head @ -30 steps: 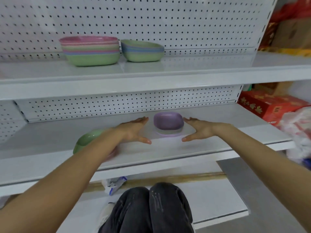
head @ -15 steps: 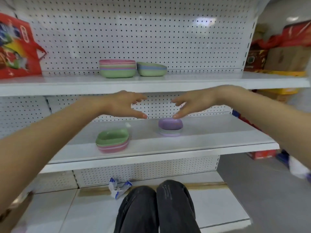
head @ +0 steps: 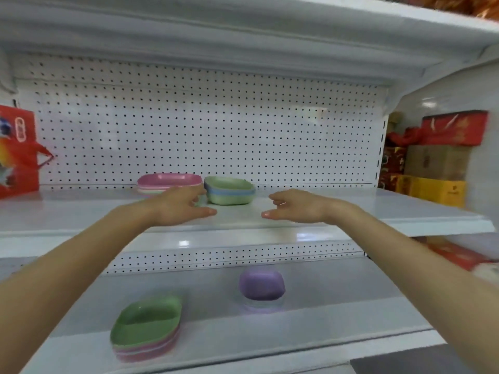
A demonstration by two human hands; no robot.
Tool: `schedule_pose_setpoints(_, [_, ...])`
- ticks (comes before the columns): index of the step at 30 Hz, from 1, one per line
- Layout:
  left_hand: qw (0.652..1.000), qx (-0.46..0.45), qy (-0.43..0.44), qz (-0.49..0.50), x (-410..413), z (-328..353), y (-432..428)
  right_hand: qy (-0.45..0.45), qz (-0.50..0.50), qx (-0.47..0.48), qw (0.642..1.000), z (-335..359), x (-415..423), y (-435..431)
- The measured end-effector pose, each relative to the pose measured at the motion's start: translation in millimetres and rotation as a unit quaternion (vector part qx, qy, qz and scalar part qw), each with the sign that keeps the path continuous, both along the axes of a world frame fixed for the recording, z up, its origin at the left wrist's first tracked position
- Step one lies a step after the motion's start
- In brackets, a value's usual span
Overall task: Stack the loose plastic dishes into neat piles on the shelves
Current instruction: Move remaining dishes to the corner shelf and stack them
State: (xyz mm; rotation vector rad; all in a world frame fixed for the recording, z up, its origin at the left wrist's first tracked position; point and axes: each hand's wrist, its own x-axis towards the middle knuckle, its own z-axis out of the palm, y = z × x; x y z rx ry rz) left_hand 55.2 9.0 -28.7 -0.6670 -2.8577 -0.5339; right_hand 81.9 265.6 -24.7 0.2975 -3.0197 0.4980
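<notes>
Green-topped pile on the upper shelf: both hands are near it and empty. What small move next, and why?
Probably reach a little further in and close both hands on the sides of the green-topped pile. The left hand and right hand are open, hold nothing, and sit either side of it toward the shelf's front edge; neither grips it yet.

Right of the green-topped pile [head: 229,194] you have open shelf [head: 351,209] to pass; the pink-topped pile [head: 170,182] crowds its left, pegboard [head: 216,130] behind it.
</notes>
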Motion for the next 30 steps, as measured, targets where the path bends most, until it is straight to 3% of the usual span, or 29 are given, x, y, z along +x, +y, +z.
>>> schedule_pose_setpoints(6, [0.999,0.024,-0.015,-0.019,-62.5,-16.2,17.0,-0.033,-0.007,-0.135,0.99,-1.5,-84.5,13.3])
schedule_pose_setpoints(13, [0.991,0.11,-0.057,-0.054,-110.7,-16.2,30.3,-0.069,0.012,-0.156,0.985,8.6,-163.3,4.3])
schedule_pose_setpoints(18, [0.984,0.153,-0.094,0.008,-129.6,-7.8,39.5,-0.106,0.044,-0.25,0.962,10.2,-179.5,-3.3])
schedule_pose_setpoints(24, [0.966,0.222,-0.125,0.046,-159.9,-6.9,45.8,-0.075,-0.001,-0.35,0.934,4.6,-168.7,-16.4])
schedule_pose_setpoints(30, [0.916,0.333,-0.193,0.117,-136.2,13.9,72.7,-0.08,-0.089,-0.457,0.882,6.8,-143.0,-7.4])
